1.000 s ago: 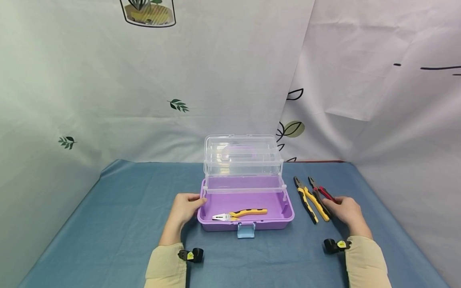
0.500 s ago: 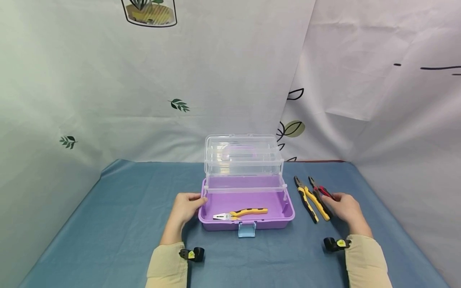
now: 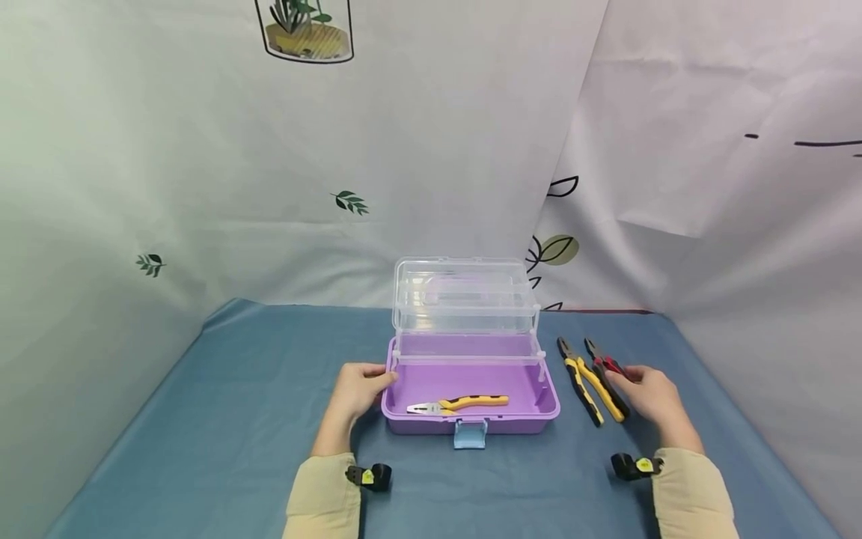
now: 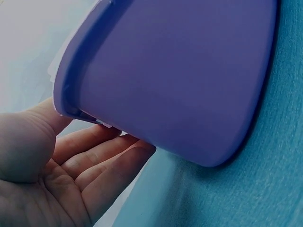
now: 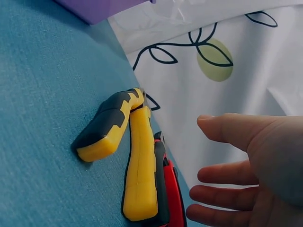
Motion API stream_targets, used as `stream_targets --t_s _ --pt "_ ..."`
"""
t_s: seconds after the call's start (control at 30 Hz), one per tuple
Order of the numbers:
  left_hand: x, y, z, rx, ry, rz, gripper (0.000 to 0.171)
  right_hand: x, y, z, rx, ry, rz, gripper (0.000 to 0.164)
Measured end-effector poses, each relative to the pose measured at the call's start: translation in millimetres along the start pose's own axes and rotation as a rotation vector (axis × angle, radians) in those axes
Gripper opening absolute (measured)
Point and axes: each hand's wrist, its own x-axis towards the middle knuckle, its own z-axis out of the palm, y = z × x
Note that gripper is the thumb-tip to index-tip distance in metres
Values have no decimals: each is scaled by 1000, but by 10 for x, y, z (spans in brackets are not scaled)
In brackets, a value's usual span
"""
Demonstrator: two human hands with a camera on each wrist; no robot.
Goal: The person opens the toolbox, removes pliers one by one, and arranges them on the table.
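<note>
A purple toolbox (image 3: 424, 427) stands with its clear lid (image 3: 465, 299) raised. Inside it lie yellow-and-black pliers (image 3: 476, 401). My left hand (image 3: 359, 391) grips the box's left wall, thumb over the rim and fingers outside; the left wrist view shows its fingertips against the purple side (image 4: 180, 75). To the right of the box, a second pair of yellow-and-black pliers (image 3: 601, 388) lies beside red-and-black pliers (image 3: 613, 364). My right hand (image 3: 655, 398) is at the red handle. In the right wrist view its thumb and fingers are spread, with nothing between them.
A blue latch (image 3: 470, 436) hangs at the box's front. Blue cloth (image 3: 269, 404) covers the table, and pale patterned fabric (image 3: 458, 135) rises behind and at both sides. Each sleeve carries a black strap device, such as the left one (image 3: 370, 477).
The head view has shifted a little, so the whole scene sits slightly further right and lower. Both hands keep their places by the toolbox and the red-and-black pliers.
</note>
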Motion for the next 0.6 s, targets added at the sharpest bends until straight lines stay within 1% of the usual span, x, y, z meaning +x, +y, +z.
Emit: stream_targets --t_s 0.1,0.4,0.6 --pt "-4 -4 8 3 -2 -6 33 -12 -8 6 -14 10 -18 82" --pt "6 -8 16 -17 -1 5 32 -67 -68 -9 -54 40 -106 76" --pt "13 -19 5 -22 -2 9 31 -98 -142 11 -69 35 -136 75"
